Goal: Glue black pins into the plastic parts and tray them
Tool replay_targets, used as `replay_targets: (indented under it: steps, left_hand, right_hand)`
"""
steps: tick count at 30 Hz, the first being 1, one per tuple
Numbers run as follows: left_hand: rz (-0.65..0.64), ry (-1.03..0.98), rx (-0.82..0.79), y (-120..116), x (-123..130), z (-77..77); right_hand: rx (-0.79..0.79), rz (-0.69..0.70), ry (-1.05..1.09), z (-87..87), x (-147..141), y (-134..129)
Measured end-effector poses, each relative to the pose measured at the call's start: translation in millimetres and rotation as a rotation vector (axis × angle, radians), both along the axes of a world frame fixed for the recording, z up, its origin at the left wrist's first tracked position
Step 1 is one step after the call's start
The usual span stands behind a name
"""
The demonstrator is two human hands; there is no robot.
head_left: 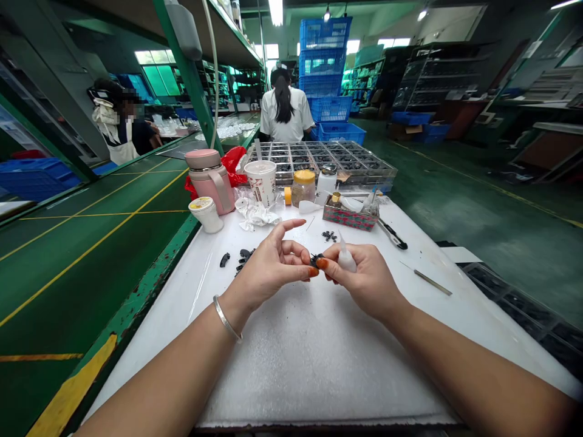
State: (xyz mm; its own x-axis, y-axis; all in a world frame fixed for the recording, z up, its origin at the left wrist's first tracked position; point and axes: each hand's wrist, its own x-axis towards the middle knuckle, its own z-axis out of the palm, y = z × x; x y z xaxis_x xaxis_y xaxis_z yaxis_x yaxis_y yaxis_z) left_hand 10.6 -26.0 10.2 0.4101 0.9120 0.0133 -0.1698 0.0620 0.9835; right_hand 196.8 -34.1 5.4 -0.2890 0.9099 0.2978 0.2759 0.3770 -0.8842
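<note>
Small black part is held up over the white work surface, between both hands, near the middle of the view. We record the left hand pinching it between thumb and fingers. We record the right hand gripping it at thumb and fingertips, with a white nozzle bottle also held in that hand, its tip upward. Loose black pieces lie just beyond the left wrist; a cluster of tiny black parts sits ahead of the hands. To the right we note a thin metal tool and a cutter knife. Finer detail of the held part: we cannot tell.
</note>
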Motion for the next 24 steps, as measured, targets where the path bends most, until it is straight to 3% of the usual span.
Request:
replay_targets:
  steps: [4, 8, 11, 15, 19, 24]
  left_hand:
    - [0.048, 0.014, 0.011, 3.9, -4.4, 1.1]
    - [0.179, 0.090, 0.098, 9.7, -16.6, 7.4]
    - [0.317, 0.185, 0.210, 11.3, -24.4, 10.8]
    - [0.451, 0.279, 0.281, 11.1, -20.1, 11.7]
    - [0.296, 0.521, 0.341, 21.7, 3.9, 13.2]
    - [0.063, 1.045, 0.806, 57.3, 47.3, 3.2]
  right_hand:
    - [-0.004, -0.082, 0.097, 8.1, 12.2, 4.9]
    - [0.107, -0.233, 0.193, 23.0, 39.7, 14.9]
    - [0.178, -0.237, 0.280, 31.2, 59.2, 23.5]
    - [0.142, -0.196, 0.303, 33.2, 71.0, 31.9]
    - [0.114, -0.203, 0.373, 30.5, 70.0, 33.8]
    - [0.118, -0.245, 0.390, 27.7, 62.4, 31.5]
